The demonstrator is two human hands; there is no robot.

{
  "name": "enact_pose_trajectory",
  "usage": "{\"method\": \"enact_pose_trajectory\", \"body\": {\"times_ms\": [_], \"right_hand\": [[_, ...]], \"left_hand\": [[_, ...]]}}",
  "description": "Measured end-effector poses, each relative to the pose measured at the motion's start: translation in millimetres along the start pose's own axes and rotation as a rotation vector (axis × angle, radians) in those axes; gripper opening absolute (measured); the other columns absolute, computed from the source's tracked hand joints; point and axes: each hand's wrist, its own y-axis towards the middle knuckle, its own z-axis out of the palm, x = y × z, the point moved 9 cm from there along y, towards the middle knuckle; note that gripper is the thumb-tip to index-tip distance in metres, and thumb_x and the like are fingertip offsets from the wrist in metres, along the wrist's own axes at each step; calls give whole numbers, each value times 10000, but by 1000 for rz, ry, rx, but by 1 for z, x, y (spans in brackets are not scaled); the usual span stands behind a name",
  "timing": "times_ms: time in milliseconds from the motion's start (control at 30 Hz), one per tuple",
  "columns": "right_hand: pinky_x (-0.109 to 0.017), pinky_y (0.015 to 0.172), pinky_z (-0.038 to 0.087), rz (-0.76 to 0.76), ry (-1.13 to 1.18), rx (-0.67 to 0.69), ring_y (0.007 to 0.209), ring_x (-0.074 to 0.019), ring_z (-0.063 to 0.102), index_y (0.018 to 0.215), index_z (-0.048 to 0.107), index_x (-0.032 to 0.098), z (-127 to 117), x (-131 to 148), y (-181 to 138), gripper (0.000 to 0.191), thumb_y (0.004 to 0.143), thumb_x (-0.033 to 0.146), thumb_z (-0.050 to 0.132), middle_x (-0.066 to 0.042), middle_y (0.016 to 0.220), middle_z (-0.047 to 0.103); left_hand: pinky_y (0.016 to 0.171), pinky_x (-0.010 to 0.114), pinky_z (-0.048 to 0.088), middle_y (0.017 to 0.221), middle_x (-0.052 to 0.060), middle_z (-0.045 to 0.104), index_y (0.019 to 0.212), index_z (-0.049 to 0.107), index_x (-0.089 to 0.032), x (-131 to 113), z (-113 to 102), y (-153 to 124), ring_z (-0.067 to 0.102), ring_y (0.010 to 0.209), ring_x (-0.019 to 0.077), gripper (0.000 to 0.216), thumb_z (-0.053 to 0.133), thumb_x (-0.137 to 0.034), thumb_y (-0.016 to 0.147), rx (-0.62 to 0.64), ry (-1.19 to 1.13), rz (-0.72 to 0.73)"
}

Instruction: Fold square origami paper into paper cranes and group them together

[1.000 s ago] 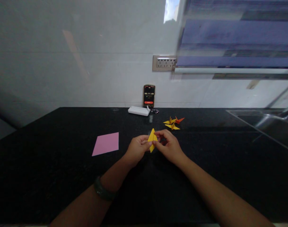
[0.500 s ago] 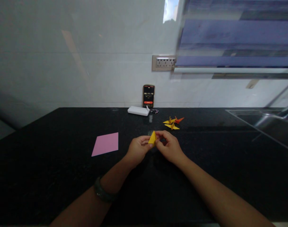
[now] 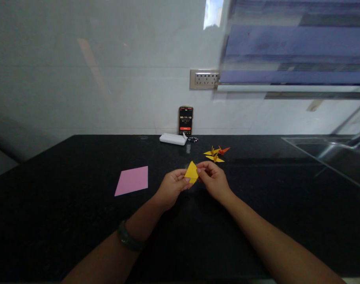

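A piece of folded yellow paper [image 3: 191, 172], roughly diamond-shaped, is held up above the dark counter between both hands. My left hand [image 3: 172, 187] pinches its lower left side, thumb in front and fingers behind. At the right edge, my right hand [image 3: 214, 179] grips it between thumb and fingertips; part of that edge is covered by the fingers. Just beyond the right hand stand folded paper cranes: a yellow crane [image 3: 215, 158] in front, another yellow one behind it, and an orange crane [image 3: 224, 150].
A pink paper square [image 3: 133, 180] lies left of the hands. At the back, a phone [image 3: 185, 120] showing a timer leans on the wall beside a white power bank [image 3: 173, 139] with a beaded strap. A sink [image 3: 345, 152] is at the right.
The yellow paper now shows a wider, diamond-like face instead of a narrow triangle. My right hand has shifted slightly right to its edge; the left hand stays nearly in place.
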Motion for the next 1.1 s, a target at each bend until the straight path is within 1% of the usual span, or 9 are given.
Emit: {"method": "enact_pose_trajectory", "body": {"times_ms": [167, 267, 400, 467, 533, 600, 733, 933, 1100], "right_hand": [[-234, 542, 453, -98, -102, 0, 618, -123, 552, 877, 537, 181, 0, 7, -3, 170, 731, 268, 546, -5, 706, 573], [-250, 572, 472, -154, -179, -44, 647, -134, 569, 892, 548, 179, -3, 14, -4, 173, 740, 259, 535, -19, 734, 594], [-278, 649, 485, -344, -395, -80, 720, -147, 578, 891, 613, 185, -4, 35, -8, 169, 756, 212, 514, -48, 823, 615], [-285, 701, 484, -451, -478, -71, 772, -150, 579, 923, 627, 200, -1, 45, -11, 199, 771, 192, 500, -53, 853, 612], [-286, 729, 485, -510, -546, -67, 808, -151, 577, 955, 629, 218, 1, 48, -13, 221, 786, 192, 490, -56, 881, 610], [-286, 739, 486, -537, -609, -64, 827, -152, 575, 969, 630, 226, 3, 48, -14, 228, 796, 200, 484, -59, 902, 611], [-290, 740, 485, -562, -698, -62, 837, -163, 573, 974, 633, 217, 6, 48, -15, 231, 803, 208, 479, -68, 907, 618], [-282, 727, 488, -570, -701, -72, 828, -163, 574, 939, 640, 197, 7, 50, -16, 216, 796, 198, 479, -73, 890, 611], [-305, 753, 489, -559, -702, -100, 865, -173, 568, 1054, 589, 204, 6, 49, -16, 290, 784, 180, 485, -77, 947, 602]], "left_hand": [[783, 271, 434, 948, 90, 648, 920, 645, -124, -2, 2, 1, 584, 856, 155, 303, 681, -216, 633, 28, -2, 30], [829, 321, 428, 968, 110, 644, 923, 651, -110, -4, 3, 1, 573, 913, 193, 299, 647, -276, 675, 42, -6, 42], [858, 348, 420, 937, 124, 652, 855, 667, -86, -4, 3, 0, 570, 932, 212, 268, 619, -300, 700, 28, -28, 48], [862, 333, 416, 966, 114, 648, 900, 661, -103, -4, 4, 0, 568, 942, 202, 273, 634, -271, 686, 42, -26, 57], [854, 316, 416, 1000, 102, 641, 959, 645, -124, -4, 5, 0, 571, 936, 190, 326, 663, -229, 651, 48, -9, 58], [841, 308, 420, 1013, 98, 638, 991, 633, -132, -4, 5, 0, 577, 921, 184, 377, 679, -202, 623, 36, 3, 57], [860, 316, 407, 1003, 95, 643, 985, 639, -137, -4, 2, 1, 574, 933, 183, 365, 673, -194, 626, 18, -6, 64], [901, 351, 383, 994, 90, 649, 984, 641, -139, -2, 0, 3, 566, 959, 193, 362, 671, -196, 627, 17, 8, 69], [888, 354, 394, 1000, 88, 648, 990, 635, -130, -2, -1, 4, 563, 970, 207, 389, 680, -220, 614, -7, 41, 87]]}}
